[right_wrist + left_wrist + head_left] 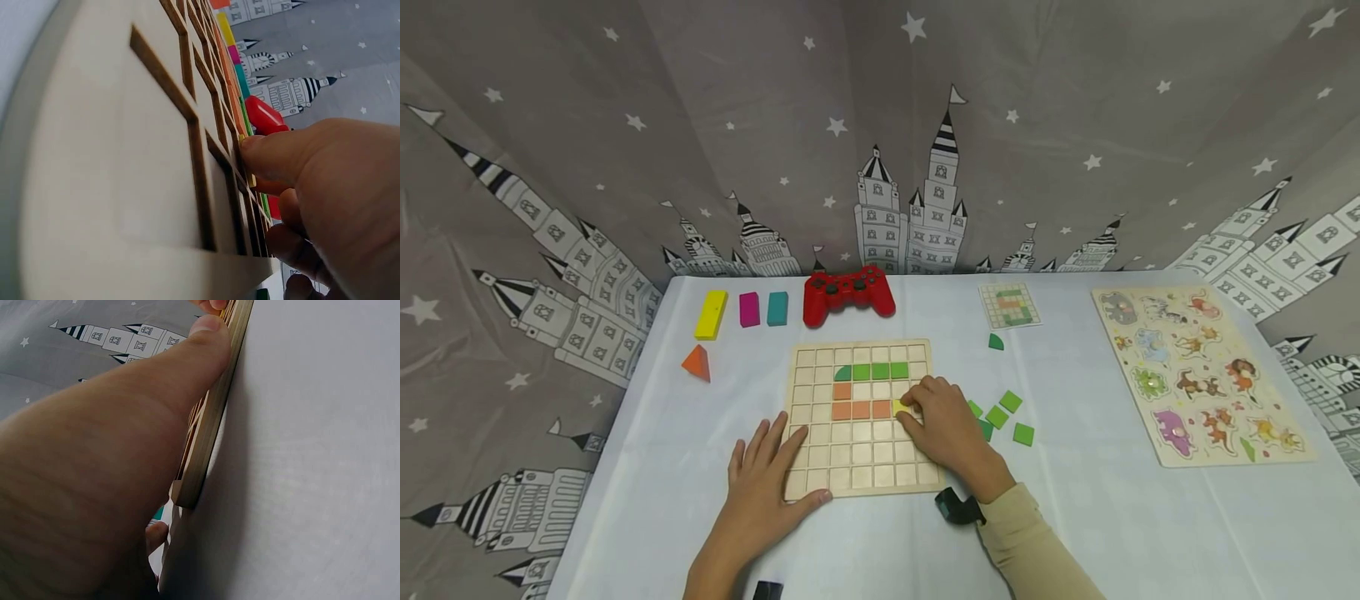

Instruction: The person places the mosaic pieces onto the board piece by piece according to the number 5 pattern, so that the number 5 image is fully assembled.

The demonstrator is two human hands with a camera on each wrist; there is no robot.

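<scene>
Fig.: grid puzzle on desk (pixel 1075 517), head view, L to R.

Far L, back edge: yellow block (pixel 711 314), pink block (pixel 748 309), teal block (pixel 777 308); orange wedge (pixel 697 362) just in front of them. Red game controller (pixel 848 294) behind the board.

Left hand (pixel 765 483): fingers straight and spread, flat on the near-L corner of the wooden grid board (pixel 859 417), thumb along its front edge; nothing gripped, it steadies the board.

Board contents: green row (pixel 872 372) of four pcs in the upper part, orange pieces (pixel 853 404) below it (one, then a row of three). Most cells are bare.

Right hand (pixel 946 429): fingers curled, tips pinching a small yellow tile (pixel 899 407) at the cell just R of the orange row. Wrist view shows the tile at the cell edge; can't tell if fully seated.

R of the board: loose green tiles (pixel 1009 417) near the right hand, one quarter-round green piece (pixel 996 342) further back, pattern card (pixel 1009 305) behind that. Far R: animal peg puzzle (pixel 1198 371), untouched.

Progress (judged): pattern roughly half built vs. the card; the yellow tile is in hand and the green spares are not yet placed.
</scene>
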